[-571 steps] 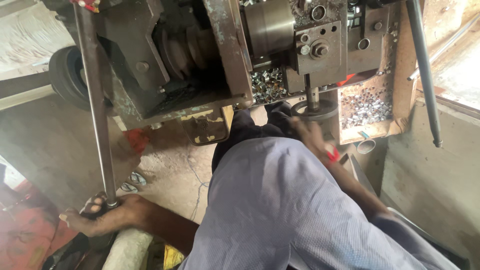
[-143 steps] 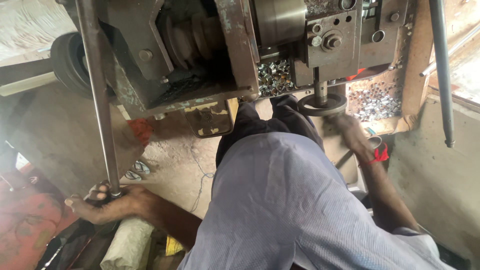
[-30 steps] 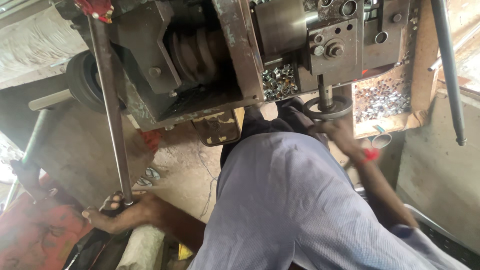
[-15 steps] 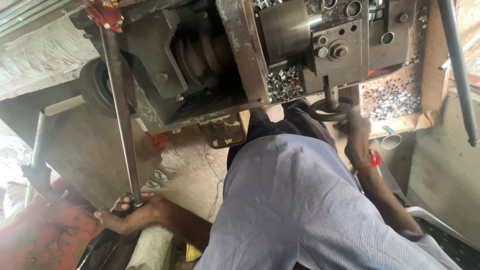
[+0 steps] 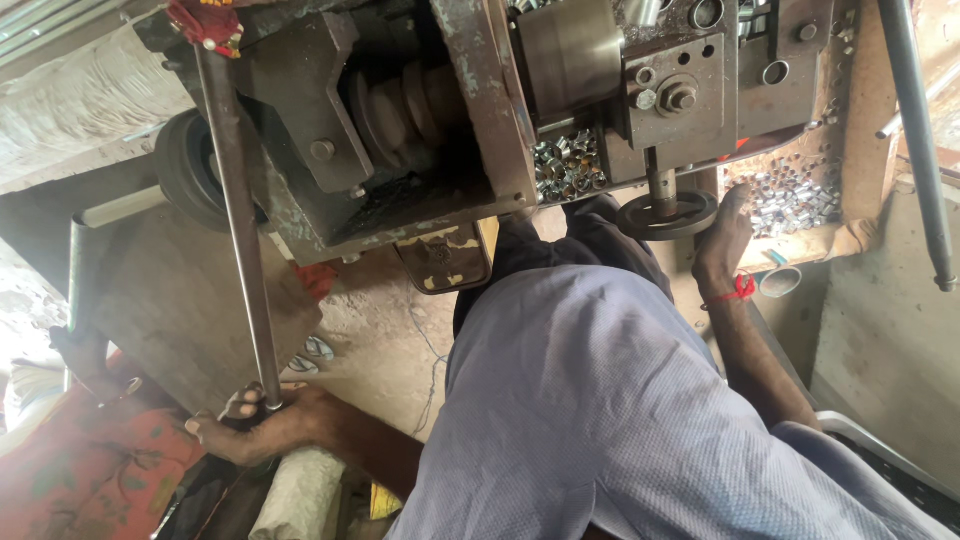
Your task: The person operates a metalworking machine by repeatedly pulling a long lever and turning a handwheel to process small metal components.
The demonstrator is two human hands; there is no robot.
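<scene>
My left hand [image 5: 258, 424] is wrapped around the lower end of a long steel lever bar [image 5: 236, 210] that runs up to a red fitting on the machine. My right hand [image 5: 724, 236], with a red thread at the wrist, rests on the rim of a round black handwheel [image 5: 666, 214] under the carriage of a worn metal lathe [image 5: 480, 110]. My light blue shirt fills the lower middle of the view.
A wooden tray of several small shiny metal rings [image 5: 795, 196] sits right of the handwheel, with more rings [image 5: 562, 166] inside the machine. A second steel rod [image 5: 912, 140] hangs at the right. Red patterned cloth [image 5: 90, 480] lies lower left. The floor is bare concrete [image 5: 385, 335].
The view has tilted, so the machine sits a little higher and further right in the frame. My left hand still grips the bar and my right hand stays at the handwheel.
</scene>
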